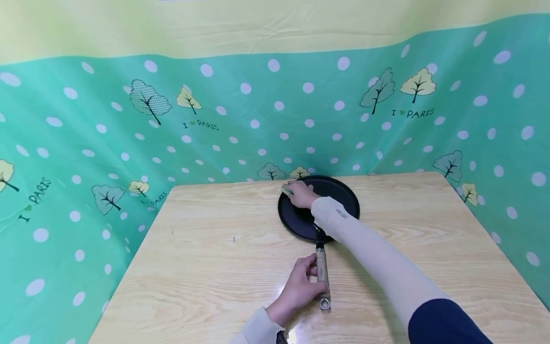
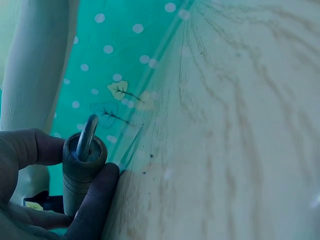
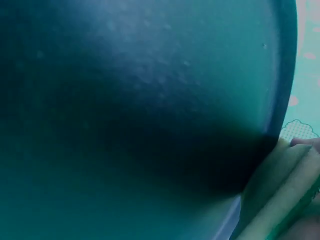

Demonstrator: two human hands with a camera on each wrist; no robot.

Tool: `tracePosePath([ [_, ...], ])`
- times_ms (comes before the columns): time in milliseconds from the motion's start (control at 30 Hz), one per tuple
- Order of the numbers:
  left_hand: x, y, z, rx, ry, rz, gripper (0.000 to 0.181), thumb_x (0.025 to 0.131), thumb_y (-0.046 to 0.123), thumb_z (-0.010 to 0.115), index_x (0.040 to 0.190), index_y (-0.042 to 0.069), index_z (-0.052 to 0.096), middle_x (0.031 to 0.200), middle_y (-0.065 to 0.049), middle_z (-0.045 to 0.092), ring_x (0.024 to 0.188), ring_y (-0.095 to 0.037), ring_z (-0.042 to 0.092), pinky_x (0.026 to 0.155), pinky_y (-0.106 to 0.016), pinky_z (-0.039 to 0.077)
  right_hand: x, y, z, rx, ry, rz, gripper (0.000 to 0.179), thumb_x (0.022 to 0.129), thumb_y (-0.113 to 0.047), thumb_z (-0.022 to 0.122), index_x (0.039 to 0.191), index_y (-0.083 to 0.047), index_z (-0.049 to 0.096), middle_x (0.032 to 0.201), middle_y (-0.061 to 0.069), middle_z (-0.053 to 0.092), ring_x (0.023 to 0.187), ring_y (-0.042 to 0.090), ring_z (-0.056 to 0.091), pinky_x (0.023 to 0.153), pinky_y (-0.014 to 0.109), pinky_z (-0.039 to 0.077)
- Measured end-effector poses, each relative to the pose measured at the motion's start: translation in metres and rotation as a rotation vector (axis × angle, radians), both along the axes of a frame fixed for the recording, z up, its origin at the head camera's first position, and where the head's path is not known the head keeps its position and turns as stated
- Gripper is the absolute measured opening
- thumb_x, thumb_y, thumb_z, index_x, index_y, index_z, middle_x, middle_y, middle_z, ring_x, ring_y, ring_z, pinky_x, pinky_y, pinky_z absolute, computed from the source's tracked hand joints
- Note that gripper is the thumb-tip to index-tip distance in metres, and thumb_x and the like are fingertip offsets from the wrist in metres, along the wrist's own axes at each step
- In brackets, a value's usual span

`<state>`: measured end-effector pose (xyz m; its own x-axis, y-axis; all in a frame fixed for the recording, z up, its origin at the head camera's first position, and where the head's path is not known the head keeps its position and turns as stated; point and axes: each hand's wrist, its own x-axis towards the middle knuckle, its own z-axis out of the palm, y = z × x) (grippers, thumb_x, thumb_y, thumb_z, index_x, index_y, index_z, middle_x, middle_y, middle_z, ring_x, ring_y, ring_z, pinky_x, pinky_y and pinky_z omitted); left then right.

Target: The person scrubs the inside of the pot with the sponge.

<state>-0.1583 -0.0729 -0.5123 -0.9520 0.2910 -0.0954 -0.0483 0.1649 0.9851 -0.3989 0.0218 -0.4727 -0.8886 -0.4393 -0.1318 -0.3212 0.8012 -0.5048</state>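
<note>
A round black flat pan [image 1: 337,193] lies near the far side of the table, its wooden handle [image 1: 321,267] pointing toward me. My left hand [image 1: 302,283] grips that handle near its end; thumb and fingers sit around the wood, and a metal hanging ring [image 2: 87,137] sticks out past them. Over the pan's upper left, my right hand [image 1: 302,194] holds a sponge [image 3: 280,187] against the rim. The sponge is pale with a green layer, and only its edge [image 1: 286,190] shows in the head view. My right forearm hides part of the pan's lower right.
The pan rests on a light wood-grain table [image 1: 206,258]. Behind and beside it hangs a green cloth [image 1: 240,110] with white dots and printed trees, meeting the table's back edge close behind the pan.
</note>
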Motion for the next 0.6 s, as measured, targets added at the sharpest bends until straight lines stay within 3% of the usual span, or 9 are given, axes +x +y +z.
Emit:
tracePosePath([
  [167, -0.002, 0.001, -0.003, -0.007, -0.014, 0.003, 0.090, 0.069, -0.007, 0.075, 0.152, -0.016, 0.040, 0.121, -0.010, 0.053, 0.103, -0.015, 0.057, 0.081, -0.022, 0.054, -0.006, 0.010, -0.003, 0.050, 0.067, 0.032, 0.053, 0.110, -0.009, 0.047, 0.162, -0.011, 0.042, 0.171, 0.015, 0.028, 0.157, 0.041, 0.022, 0.121, 0.074, 0.012],
  [300, -0.002, 0.001, -0.003, -0.010, -0.015, 0.003, 0.091, 0.069, -0.007, 0.075, 0.152, -0.016, 0.040, 0.121, -0.010, 0.052, 0.102, -0.014, 0.057, 0.078, -0.021, 0.055, -0.009, 0.019, -0.005, 0.113, 0.142, 0.009, 0.051, 0.108, -0.004, 0.048, 0.159, -0.012, 0.049, 0.170, 0.013, 0.031, 0.157, 0.039, 0.025, 0.120, 0.071, 0.018],
  [600, -0.001, 0.000, -0.003, -0.018, -0.020, 0.003, 0.091, 0.068, -0.006, 0.076, 0.152, -0.015, 0.041, 0.122, -0.009, 0.053, 0.102, -0.014, 0.056, 0.079, -0.021, 0.055, -0.014, 0.025, -0.011, 0.272, 0.209, 0.049, 0.053, 0.106, 0.000, 0.050, 0.157, -0.013, 0.052, 0.169, 0.012, 0.034, 0.156, 0.036, 0.028, 0.117, 0.068, 0.026],
])
